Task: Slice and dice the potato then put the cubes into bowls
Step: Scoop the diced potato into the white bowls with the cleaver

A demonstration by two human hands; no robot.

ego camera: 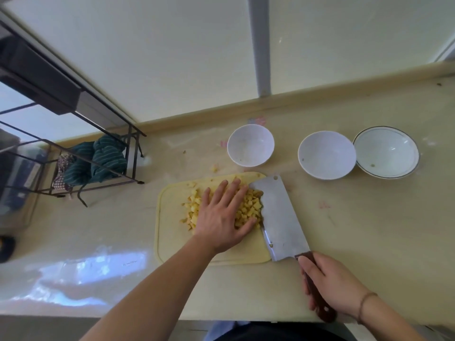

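1. A person's left hand (pixel 222 214) lies flat and spread, gripping nothing, on a heap of small yellow potato cubes (pixel 248 205) in the middle of a pale yellow plastic cutting board (pixel 172 242). The right hand (pixel 332 286) is closed around the dark wooden handle of a broad steel cleaver (pixel 280 217), whose blade is tilted against the heap just right of the left fingers (pixel 236 190). The dicing looks done and the scoop-up is about to begin.

2. Nearest danger: the left thumb rests almost against the blade edge. A quick push of the heap onto the steel could drive skin into it.

3. Cubes may spill. The heap is wider than the blade, and pieces on the far left of the palm could be missed or pushed off the board.

4. One stray cube (pixel 214 168) already sits on the cream worktop (pixel 369 230) beyond the fingertips, a sign that pieces scatter easily here.

5. The carry is long. Three empty white round bowls stand past the board: one bowl (pixel 250 145) straight beyond the fingertips, a second (pixel 327 155) and a rimmed third (pixel 386 151) off to the right. A loaded blade tipped on the way would shed cubes.

6. The two right-hand bowls appear to touch; a knock could shove both.
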